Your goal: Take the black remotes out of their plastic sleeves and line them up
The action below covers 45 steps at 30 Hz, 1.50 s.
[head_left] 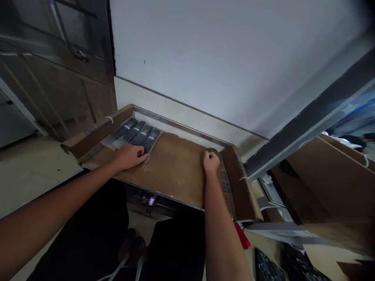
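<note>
Several dark, folded items with pale bands, in clear plastic packets (142,132), lie side by side at the left end of a cardboard-lined table (175,168). My left hand (130,157) is closed over the near edge of these packets, its fingers curled and its thumb against the plastic. At the table's right end, my right hand (211,162) is closed with the fingertips pressed together, low over the cardboard. Whatever it holds, if anything, is hidden. A small dark patch shows just behind its knuckles.
Upright cardboard flaps, one on the left (96,132) and one on the right (241,183), edge the table. A white wall (190,58) stands behind it. To the right is a large cardboard box (331,183), with black plastic bags (295,261) on the floor below.
</note>
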Each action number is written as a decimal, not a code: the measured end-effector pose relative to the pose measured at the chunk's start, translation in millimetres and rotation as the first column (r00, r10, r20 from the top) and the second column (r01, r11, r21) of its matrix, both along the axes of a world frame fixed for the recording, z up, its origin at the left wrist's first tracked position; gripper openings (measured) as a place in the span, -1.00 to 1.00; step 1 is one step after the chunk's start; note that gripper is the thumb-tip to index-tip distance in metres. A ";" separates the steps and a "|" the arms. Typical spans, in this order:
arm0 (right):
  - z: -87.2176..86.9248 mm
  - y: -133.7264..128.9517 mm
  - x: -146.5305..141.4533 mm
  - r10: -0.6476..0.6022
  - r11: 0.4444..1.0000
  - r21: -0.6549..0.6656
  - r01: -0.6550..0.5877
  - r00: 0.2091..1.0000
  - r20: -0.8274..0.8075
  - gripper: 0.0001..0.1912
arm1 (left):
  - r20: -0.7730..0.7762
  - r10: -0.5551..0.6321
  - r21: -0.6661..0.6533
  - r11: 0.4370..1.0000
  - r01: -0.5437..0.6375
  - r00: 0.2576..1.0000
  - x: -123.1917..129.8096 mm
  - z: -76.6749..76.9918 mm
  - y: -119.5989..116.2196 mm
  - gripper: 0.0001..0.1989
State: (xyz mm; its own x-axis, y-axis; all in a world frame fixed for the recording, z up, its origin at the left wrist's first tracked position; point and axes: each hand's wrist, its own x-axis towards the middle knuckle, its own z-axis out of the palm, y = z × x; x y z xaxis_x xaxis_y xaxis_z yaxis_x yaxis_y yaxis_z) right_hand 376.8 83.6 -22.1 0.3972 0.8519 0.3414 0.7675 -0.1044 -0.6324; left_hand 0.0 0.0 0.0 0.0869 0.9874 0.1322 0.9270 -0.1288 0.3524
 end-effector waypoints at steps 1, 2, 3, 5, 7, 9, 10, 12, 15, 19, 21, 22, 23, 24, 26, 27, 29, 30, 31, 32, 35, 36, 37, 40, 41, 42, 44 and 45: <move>-0.2 0.0 0.2 0.005 1.000 0.002 -0.005 1.000 0.000 -0.64 | 0.001 0.003 0.002 1.000 -0.003 1.000 0.0 -0.5 0.2 -0.56; -0.4 0.1 0.3 0.006 1.000 0.004 -0.006 1.000 -0.001 -0.64 | 0.002 0.006 0.004 1.000 -0.006 1.000 -0.1 -1.0 0.4 -0.56; -0.6 0.3 0.4 0.006 1.000 0.005 -0.006 1.000 -0.002 -0.64 | 0.002 0.007 0.007 1.000 -0.007 1.000 -0.1 -1.5 0.7 -0.56; -0.9 0.6 0.6 0.004 1.000 0.007 -0.004 1.000 -0.004 -0.64 | 0.000 0.007 0.012 1.000 -0.007 1.000 -0.3 -2.4 1.3 -0.56; -1.0 0.7 0.6 0.005 1.000 0.008 -0.005 1.000 -0.005 -0.65 | 0.000 0.002 0.006 1.000 -0.002 1.000 -0.5 -2.9 1.7 -0.56; -1.0 0.6 0.5 0.001 1.000 0.012 -0.001 1.000 -0.002 -0.65 | 0.001 -0.001 0.005 1.000 0.001 1.000 -0.9 -2.8 1.8 -0.56; -0.8 0.5 0.3 -0.001 1.000 0.015 0.001 1.000 -0.001 -0.64 | 0.002 -0.001 0.006 1.000 0.001 1.000 -1.0 -2.5 1.7 -0.56; -0.4 0.2 0.0 0.000 1.000 0.023 0.000 1.000 -0.001 -0.64 | 0.001 -0.004 0.009 1.000 0.004 1.000 -1.2 -1.8 1.3 -0.55; 0.2 -0.1 -0.4 0.009 1.000 0.028 -0.009 1.000 -0.010 -0.64 | -0.007 -0.005 0.007 1.000 0.005 1.000 -1.0 -0.8 0.9 -0.56; -0.5 0.7 0.0 0.007 1.000 0.019 -0.006 1.000 -0.023 -0.64 | -0.003 0.002 0.005 1.000 -0.002 1.000 -0.1 -0.1 0.5 -0.56; -1.4 1.5 0.6 0.006 1.000 0.019 -0.005 1.000 -0.023 -0.65 | 0.005 0.005 0.013 1.000 -0.005 1.000 0.3 0.0 -0.1 -0.56; -1.8 1.8 0.9 0.005 1.000 0.020 -0.004 1.000 -0.022 -0.65 | 0.009 0.001 0.016 1.000 -0.002 1.000 0.4 -0.1 -0.5 -0.56; -2.1 2.0 1.1 0.004 1.000 0.020 -0.004 1.000 -0.021 -0.65 | 0.016 -0.002 0.020 1.000 0.002 1.000 0.5 -0.3 -1.0 -0.57; -2.3 2.0 1.3 0.005 1.000 0.022 -0.004 1.000 -0.019 -0.65 | 0.022 -0.002 0.028 1.000 0.001 1.000 0.6 -0.7 -1.4 -0.59; -2.2 1.5 1.3 0.006 1.000 0.022 -0.006 1.000 -0.018 -0.65 | 0.034 0.021 0.093 0.995 -0.024 0.999 0.8 -2.2 -1.8 -0.66; -2.0 1.2 1.1 0.006 1.000 0.023 -0.006 1.000 -0.019 -0.65 | 0.037 0.035 0.153 0.987 -0.040 0.999 0.9 -3.3 -1.8 -0.68; -1.4 0.3 0.4 0.004 1.000 0.020 -0.004 1.000 -0.021 -0.64 | 0.025 0.045 0.286 0.957 -0.050 0.999 1.3 -5.9 -1.3 -0.68; -1.2 0.0 0.1 0.004 1.000 0.018 -0.003 1.000 -0.020 -0.64 | 0.009 0.041 0.332 0.942 -0.042 0.999 1.5 -7.2 -0.9 -0.67; -1.1 -0.2 -0.2 0.003 1.000 0.017 -0.002 1.000 -0.018 -0.63 | -0.007 0.037 0.357 0.933 -0.032 0.999 1.7 -8.3 -0.6 -0.66; -1.0 -0.2 -0.3 0.003 1.000 0.017 -0.003 1.000 -0.014 -0.63 | -0.020 0.032 0.365 0.931 -0.023 0.999 1.9 -9.1 -0.3 -0.65; -0.6 0.1 0.1 0.008 1.000 0.011 -0.008 1.000 0.004 -0.64 | -0.019 0.013 0.362 0.932 -0.005 1.000 2.0 -9.1 -0.6 -0.66; -0.2 0.1 0.3 0.005 1.000 0.003 -0.005 1.000 0.012 -0.64 | -0.011 -0.017 0.356 0.934 0.020 1.000 1.8 -8.3 -0.9 -0.68; 0.6 -0.3 0.2 0.004 1.000 -0.006 -0.003 1.000 0.023 -0.64 | -0.003 -0.062 0.343 0.937 0.059 0.998 1.4 -7.4 -1.2 -0.70; 4.2 -4.9 -5.5 0.010 0.999 -0.050 -0.005 0.994 0.112 -0.64 | 0.021 -0.188 0.298 0.939 0.173 0.982 0.4 -4.9 -1.7 -0.71; 5.7 -7.8 -10.2 0.025 0.998 -0.068 -0.014 0.986 0.166 -0.63 | 0.025 -0.207 0.291 0.938 0.191 0.978 0.4 -4.4 -1.6 -0.71; 7.1 -11.5 -16.8 0.047 0.996 -0.085 -0.028 0.972 0.229 -0.62 | 0.024 -0.212 0.291 0.936 0.196 0.977 0.8 -4.1 -1.6 -0.70; 9.4 -20.0 -35.3 0.109 0.991 -0.109 -0.075 0.932 0.346 -0.59 | 0.002 -0.215 0.299 0.932 0.204 0.977 2.9 -3.7 -1.8 -0.68; 10.2 -24.5 -46.5 0.153 0.987 -0.112 -0.118 0.909 0.388 -0.59 | -0.018 -0.224 0.299 0.929 0.219 0.974 4.8 -3.6 -2.0 -0.68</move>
State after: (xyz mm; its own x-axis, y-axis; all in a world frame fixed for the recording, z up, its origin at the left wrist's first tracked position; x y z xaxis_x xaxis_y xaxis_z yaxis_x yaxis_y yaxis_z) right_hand 330.3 59.1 -11.8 0.1237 0.9203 0.3712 0.9630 -0.0211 -0.2688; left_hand 4.8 -2.0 -3.6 0.2946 0.8584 0.4199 0.8571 -0.4316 0.2811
